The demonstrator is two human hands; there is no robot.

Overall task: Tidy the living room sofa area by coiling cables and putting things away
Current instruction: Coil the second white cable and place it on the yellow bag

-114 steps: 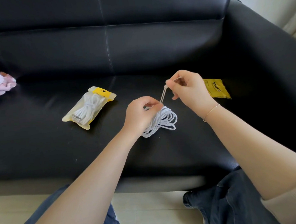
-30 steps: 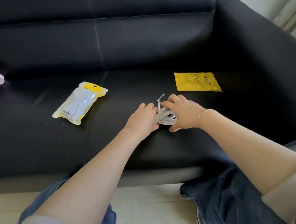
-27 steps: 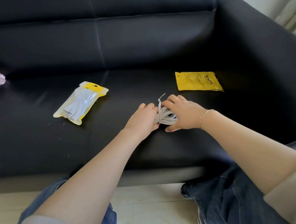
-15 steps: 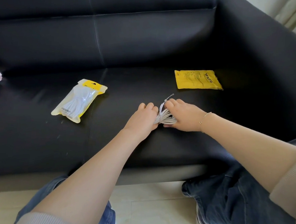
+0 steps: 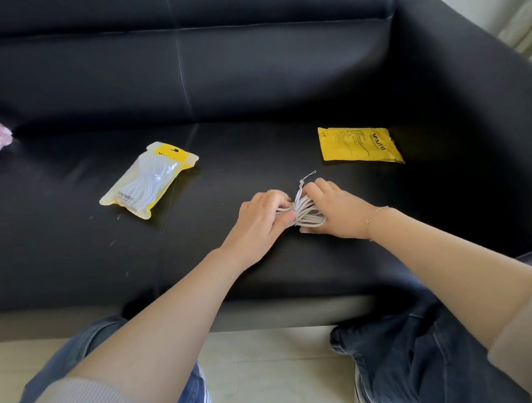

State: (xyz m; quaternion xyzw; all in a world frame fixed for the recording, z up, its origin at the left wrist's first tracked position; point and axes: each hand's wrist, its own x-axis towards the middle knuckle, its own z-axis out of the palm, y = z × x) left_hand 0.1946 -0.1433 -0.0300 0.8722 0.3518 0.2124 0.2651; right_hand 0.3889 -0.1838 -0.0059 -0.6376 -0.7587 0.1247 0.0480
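While my left hand (image 5: 261, 215) and right hand (image 5: 334, 210) clamp the coiled cable (image 5: 305, 212) on the sofa (image 5: 255, 158), loops can't spring apart.

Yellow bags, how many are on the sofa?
2. One bag with a white cable inside lies left of the hands. A flat bag lies to the right, near the sofa arm. None looks hidden.

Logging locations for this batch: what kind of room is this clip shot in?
Most likely a home living room: a black leather sofa, pale tiled floor, and both hands bundling a white cable on the seat.
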